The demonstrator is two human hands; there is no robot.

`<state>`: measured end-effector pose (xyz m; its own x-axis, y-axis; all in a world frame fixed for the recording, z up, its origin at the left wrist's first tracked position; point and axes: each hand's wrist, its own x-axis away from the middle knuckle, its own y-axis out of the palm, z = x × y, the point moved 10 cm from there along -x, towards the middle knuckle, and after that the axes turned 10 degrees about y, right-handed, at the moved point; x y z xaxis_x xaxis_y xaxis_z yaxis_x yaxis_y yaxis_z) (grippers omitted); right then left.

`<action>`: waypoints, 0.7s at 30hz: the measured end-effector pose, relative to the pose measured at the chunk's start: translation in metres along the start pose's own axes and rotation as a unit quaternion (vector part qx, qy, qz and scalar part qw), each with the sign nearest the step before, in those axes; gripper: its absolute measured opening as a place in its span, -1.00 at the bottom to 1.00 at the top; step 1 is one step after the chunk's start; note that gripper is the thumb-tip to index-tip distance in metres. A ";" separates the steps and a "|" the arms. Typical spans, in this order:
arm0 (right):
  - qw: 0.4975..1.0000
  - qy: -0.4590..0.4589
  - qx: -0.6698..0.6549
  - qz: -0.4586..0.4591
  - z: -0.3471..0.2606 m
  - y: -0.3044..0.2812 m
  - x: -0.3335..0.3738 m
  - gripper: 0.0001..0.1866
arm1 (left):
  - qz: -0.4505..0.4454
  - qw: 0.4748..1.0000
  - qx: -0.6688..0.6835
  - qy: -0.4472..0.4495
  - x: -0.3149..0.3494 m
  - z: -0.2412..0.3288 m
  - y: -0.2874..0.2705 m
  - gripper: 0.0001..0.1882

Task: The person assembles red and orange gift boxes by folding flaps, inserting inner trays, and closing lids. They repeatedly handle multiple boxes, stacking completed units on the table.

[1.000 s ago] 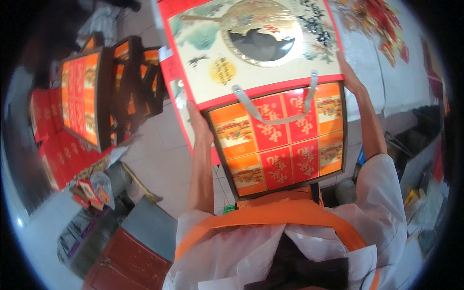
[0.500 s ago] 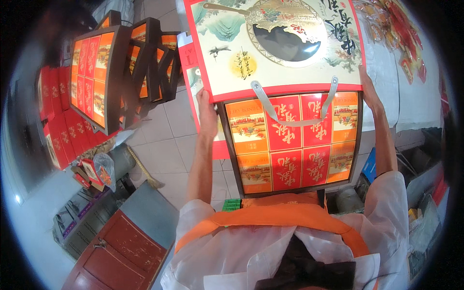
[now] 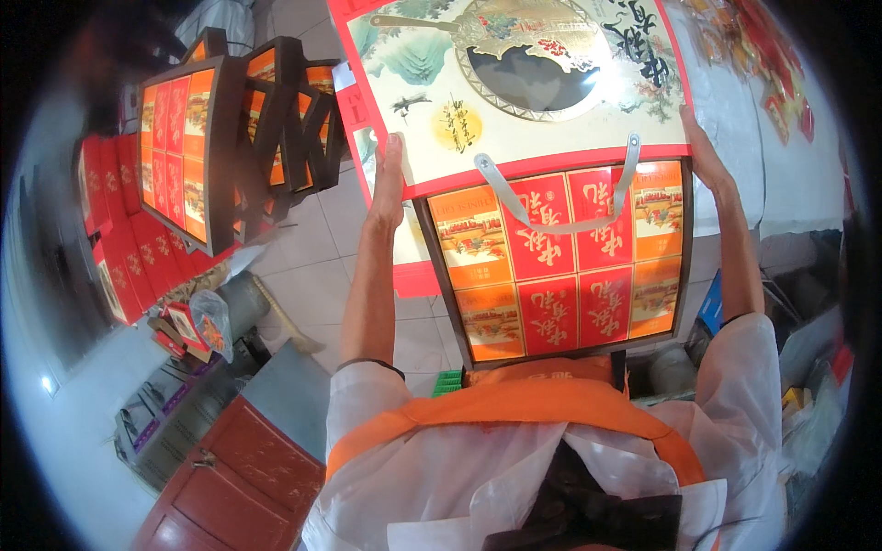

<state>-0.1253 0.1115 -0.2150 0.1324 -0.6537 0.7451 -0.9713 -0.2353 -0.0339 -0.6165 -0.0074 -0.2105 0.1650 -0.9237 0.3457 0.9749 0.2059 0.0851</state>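
A cream gift-box sleeve [image 3: 418,151] with a red border, a round gold-framed dark window and a painted landscape lies in front of me. From its near edge hangs a grey ribbon handle [image 3: 560,227]. Under that handle, a dark-framed tray [image 3: 447,303] filled with several red and orange small boxes [image 3: 548,312] sticks out toward me; whatever lies under the sleeve is hidden. My left hand [image 3: 388,188] grips the left side near the close corner, thumb up along the edge. On the opposite side, my right hand [image 3: 706,158] is closed on the right edge, its fingers partly hidden beneath.
Several filled dark trays [image 3: 216,165] stand stacked at the left, beside red boxes [image 3: 138,253]. A reddish-brown cabinet [image 3: 243,468] is at lower left, near a broom [image 3: 289,321]. On the right, a white-covered surface [image 3: 735,174] holds wrapped packets [image 3: 781,101].
Both hands have moved slightly farther from me along the sleeve's sides. The sleeve has shifted a little away and to the left, tilting slightly. The tray remains partly exposed.
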 end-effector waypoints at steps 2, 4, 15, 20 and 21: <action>0.999 0.045 -0.019 0.004 0.001 -0.001 0.000 -0.20 | -0.005 1.000 0.003 0.003 0.002 0.003 0.003 -0.25; 0.999 0.008 0.046 0.002 -0.013 0.002 0.004 -0.19 | 0.000 1.000 0.001 0.013 0.004 0.006 0.005 -0.25; 0.998 -0.042 -0.022 0.038 -0.014 -0.003 0.004 -0.23 | 0.028 0.993 0.036 -0.110 0.028 -0.017 0.002 -0.12; 0.999 -0.026 -0.019 0.017 -0.006 0.002 -0.003 -0.24 | 0.023 0.993 0.034 -0.109 0.036 -0.020 0.006 -0.10; 0.999 -0.039 -0.001 0.034 -0.008 0.000 -0.001 -0.25 | 0.031 0.994 0.023 -0.099 0.037 -0.019 0.004 -0.12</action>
<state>-0.1269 0.1184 -0.2103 0.0805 -0.7224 0.6868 -0.9791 -0.1864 -0.0813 -0.6041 -0.0471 -0.2147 0.1868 -0.8286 0.5277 0.9552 0.2788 0.0997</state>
